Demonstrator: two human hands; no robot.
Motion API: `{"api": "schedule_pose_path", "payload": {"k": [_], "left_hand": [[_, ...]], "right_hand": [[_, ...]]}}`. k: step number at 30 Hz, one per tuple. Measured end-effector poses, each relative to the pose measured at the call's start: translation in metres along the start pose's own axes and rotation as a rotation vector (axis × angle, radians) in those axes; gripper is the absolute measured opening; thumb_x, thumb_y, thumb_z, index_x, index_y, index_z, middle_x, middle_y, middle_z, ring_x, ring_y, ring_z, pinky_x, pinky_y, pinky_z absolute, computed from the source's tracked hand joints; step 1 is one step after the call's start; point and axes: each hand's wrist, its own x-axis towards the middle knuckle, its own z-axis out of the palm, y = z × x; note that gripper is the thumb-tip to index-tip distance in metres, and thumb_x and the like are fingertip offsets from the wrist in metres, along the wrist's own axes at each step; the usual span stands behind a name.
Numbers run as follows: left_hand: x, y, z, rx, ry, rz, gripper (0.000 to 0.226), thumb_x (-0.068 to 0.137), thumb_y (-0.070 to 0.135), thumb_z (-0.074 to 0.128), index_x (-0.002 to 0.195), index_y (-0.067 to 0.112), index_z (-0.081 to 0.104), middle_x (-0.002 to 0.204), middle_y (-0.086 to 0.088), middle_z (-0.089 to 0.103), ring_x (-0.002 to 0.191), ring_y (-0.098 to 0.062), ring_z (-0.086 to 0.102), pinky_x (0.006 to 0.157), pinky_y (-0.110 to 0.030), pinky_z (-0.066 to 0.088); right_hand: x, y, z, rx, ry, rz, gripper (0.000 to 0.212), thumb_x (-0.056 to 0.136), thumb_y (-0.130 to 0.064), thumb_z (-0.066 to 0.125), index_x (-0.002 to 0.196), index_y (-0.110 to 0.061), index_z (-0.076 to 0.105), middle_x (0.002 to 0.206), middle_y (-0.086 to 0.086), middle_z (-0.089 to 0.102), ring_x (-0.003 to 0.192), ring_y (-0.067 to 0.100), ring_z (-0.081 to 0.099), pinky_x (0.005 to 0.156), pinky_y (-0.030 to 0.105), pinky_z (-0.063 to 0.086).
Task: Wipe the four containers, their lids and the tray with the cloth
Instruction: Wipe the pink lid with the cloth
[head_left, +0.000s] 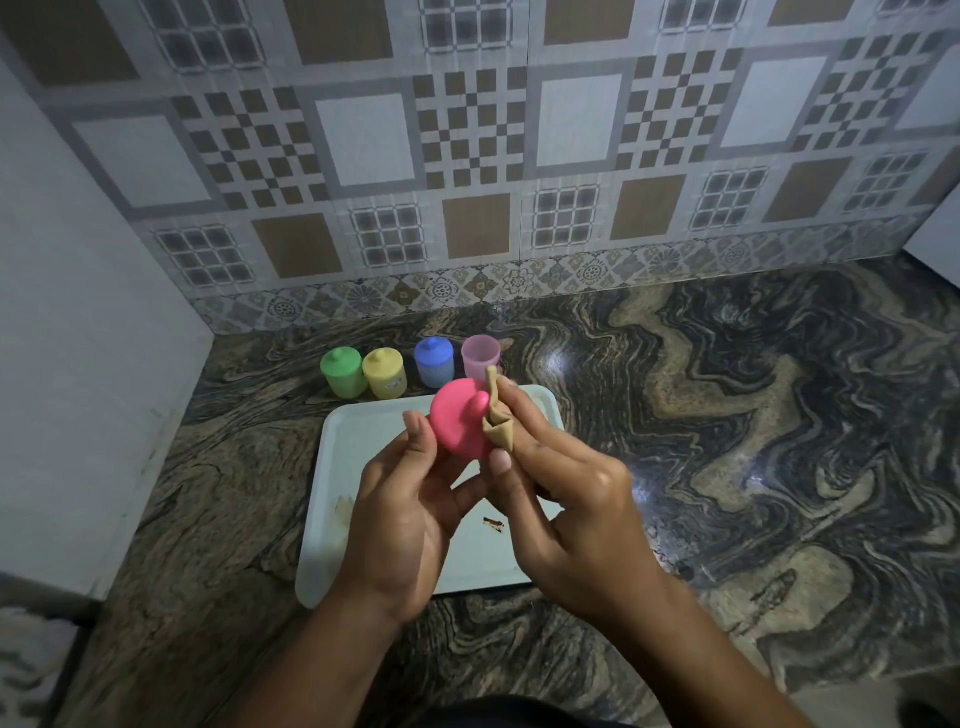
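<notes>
**Pink lid held against the cloth**

Head camera: the left hand (410, 514) has its fingers curled round the edge of the pink lid (457, 423). It holds the lid above the tray (343, 452), with the knob facing the camera. The right hand (566, 514) pinches a small tan cloth (498, 426) between thumb and fingers, and the cloth touches the lid just beside the knob.

The pale tray lies flat on the marbled counter (727, 415) and carries a brown crumb (494, 525) (plus a faint smear near its left edge). Behind the tray four containers stand in a row. The green container (343, 371), yellow container (383, 373) and blue container (434, 361) have their lids on. The pink container (480, 356), at the right end, is open.
</notes>
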Motion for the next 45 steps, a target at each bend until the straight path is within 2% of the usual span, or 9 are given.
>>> {"api": "schedule_pose_path", "payload": {"k": [6,12,18,22,25,28,33,39,45], "left_hand": [[-0.002,0.004,-0.004,0.083,-0.013,0.004,0.037,0.09,0.032,0.048,0.092,0.011,0.078,0.094,-0.015,0.074,0.079,-0.017,0.07,0.053,-0.026,0.053],[-0.005,0.002,-0.004,0.102,-0.095,0.013,0.032,0.096,0.025,0.053,0.115,0.007,0.071,0.119,-0.021,0.069,0.112,-0.032,0.067,0.084,-0.036,0.057],[-0.001,0.009,-0.005,0.002,0.01,-0.055,0.033,0.076,0.031,0.064,0.097,0.012,0.079,0.108,-0.012,0.074,0.089,-0.016,0.073,0.063,-0.026,0.059],[0.001,0.009,-0.006,-0.027,0.042,-0.067,0.033,0.078,0.032,0.061,0.099,0.013,0.078,0.107,-0.011,0.075,0.089,-0.016,0.074,0.063,-0.025,0.059],[0.002,0.008,-0.006,-0.017,0.024,-0.06,0.034,0.086,0.029,0.053,0.107,0.014,0.076,0.11,-0.011,0.074,0.093,-0.015,0.073,0.069,-0.025,0.059],[0.002,0.006,-0.006,-0.018,0.036,-0.065,0.035,0.087,0.028,0.053,0.108,0.013,0.075,0.107,-0.011,0.075,0.091,-0.015,0.073,0.071,-0.025,0.059],[0.001,0.002,-0.005,-0.009,0.07,-0.063,0.036,0.086,0.032,0.055,0.109,0.012,0.075,0.113,-0.013,0.073,0.098,-0.018,0.072,0.07,-0.024,0.058],[0.003,0.002,-0.003,0.005,0.069,-0.045,0.035,0.086,0.031,0.056,0.107,0.011,0.074,0.112,-0.013,0.073,0.097,-0.018,0.073,0.067,-0.024,0.058],[0.003,-0.001,-0.003,0.073,0.108,-0.018,0.024,0.083,0.025,0.06,0.094,0.015,0.078,0.105,-0.011,0.075,0.094,-0.017,0.073,0.066,-0.025,0.058]], "right_hand": [[0.008,0.004,-0.005,0.022,0.037,0.044,0.031,0.098,0.002,0.057,0.126,0.0,0.069,0.139,0.009,0.064,0.139,0.017,0.053,0.096,0.042,0.059],[0.011,-0.001,-0.006,0.071,0.021,0.114,0.033,0.099,-0.006,0.059,0.131,-0.007,0.069,0.14,0.004,0.064,0.134,0.015,0.059,0.089,0.026,0.058],[0.013,0.012,-0.005,0.264,0.162,0.435,0.029,0.099,-0.032,0.062,0.123,-0.025,0.075,0.105,0.021,0.076,0.079,0.018,0.071,0.071,0.035,0.05],[0.017,0.003,-0.009,0.259,0.106,0.281,0.029,0.099,-0.012,0.065,0.126,-0.019,0.073,0.119,0.017,0.074,0.103,0.024,0.075,0.08,0.047,0.062],[0.015,0.005,-0.007,0.04,0.019,0.067,0.03,0.096,-0.007,0.068,0.126,-0.006,0.072,0.136,0.008,0.067,0.126,0.019,0.065,0.091,0.039,0.062],[0.014,0.008,-0.006,-0.077,0.004,0.01,0.028,0.096,-0.008,0.067,0.123,-0.004,0.074,0.136,0.011,0.066,0.109,0.023,0.074,0.085,0.028,0.062],[0.018,0.006,-0.008,-0.268,0.063,-0.017,0.024,0.098,-0.025,0.061,0.108,-0.011,0.078,0.117,0.002,0.076,0.106,0.014,0.074,0.075,0.038,0.062],[0.018,-0.004,-0.015,-0.379,0.008,-0.027,0.019,0.101,-0.031,0.062,0.107,-0.022,0.077,0.108,-0.006,0.065,0.059,0.011,0.063,0.046,0.034,0.05],[0.02,0.003,-0.011,-0.364,0.043,0.023,0.016,0.101,-0.024,0.064,0.107,-0.021,0.078,0.11,-0.006,0.064,0.054,0.006,0.064,0.044,0.034,0.05]]}}
